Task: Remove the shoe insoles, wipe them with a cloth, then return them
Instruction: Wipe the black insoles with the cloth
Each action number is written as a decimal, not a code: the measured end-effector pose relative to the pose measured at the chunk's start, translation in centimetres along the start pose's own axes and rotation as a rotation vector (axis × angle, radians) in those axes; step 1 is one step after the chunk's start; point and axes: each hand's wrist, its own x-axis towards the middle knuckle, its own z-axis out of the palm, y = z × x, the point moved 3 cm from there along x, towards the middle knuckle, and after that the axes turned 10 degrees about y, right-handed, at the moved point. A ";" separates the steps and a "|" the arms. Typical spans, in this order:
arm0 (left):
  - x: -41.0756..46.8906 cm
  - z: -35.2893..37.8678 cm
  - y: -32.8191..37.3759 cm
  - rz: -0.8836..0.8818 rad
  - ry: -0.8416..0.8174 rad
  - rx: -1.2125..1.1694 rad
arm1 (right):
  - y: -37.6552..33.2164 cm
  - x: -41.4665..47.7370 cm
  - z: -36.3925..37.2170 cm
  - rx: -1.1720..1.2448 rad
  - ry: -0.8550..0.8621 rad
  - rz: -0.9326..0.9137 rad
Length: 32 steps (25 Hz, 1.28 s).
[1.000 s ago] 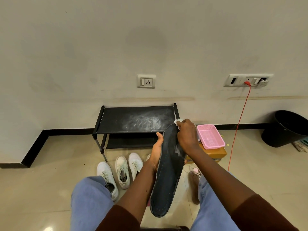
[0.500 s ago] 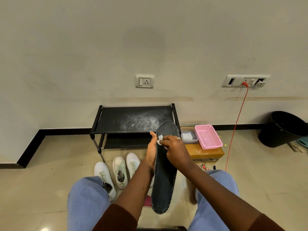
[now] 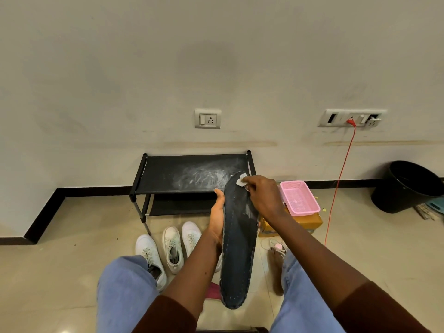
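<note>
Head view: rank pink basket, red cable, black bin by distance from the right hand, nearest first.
1. Pink basket: just right of the right hand, on a box.
2. Red cable: further right, hanging from the wall socket.
3. Black bin: far right, by the wall.

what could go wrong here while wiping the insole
1. The left hand holds the dark insole only along one edge near the top, so its unsupported lower end may flex or slip under pressure.
2. The small white cloth, pinched by the right hand at the insole's far tip, could slide off the end onto the shoe rack.
3. White residue on the insole may smear rather than lift.
</note>
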 end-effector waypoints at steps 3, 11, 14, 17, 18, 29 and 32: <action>0.1 0.0 0.4 0.045 0.003 0.006 | -0.1 -1.9 1.0 -0.025 -0.087 -0.074; -0.1 0.2 1.1 -0.014 -0.051 -0.046 | 3.0 -2.0 -1.1 0.770 0.102 0.580; -0.3 0.2 1.5 0.031 -0.054 -0.060 | 2.3 -2.1 -1.4 0.619 0.079 0.489; -0.4 0.6 1.8 0.111 -0.015 -0.059 | 1.3 -2.6 -1.1 0.313 0.022 0.338; -0.6 0.8 1.8 0.115 -0.008 -0.064 | 1.0 -2.7 -0.6 0.237 -0.030 0.310; -1.6 0.8 1.4 0.126 0.006 -0.134 | -0.5 -2.5 2.2 -0.060 -0.058 -0.140; -1.6 3.3 2.2 0.118 -0.006 -0.147 | -0.8 0.8 0.3 0.078 0.059 -0.013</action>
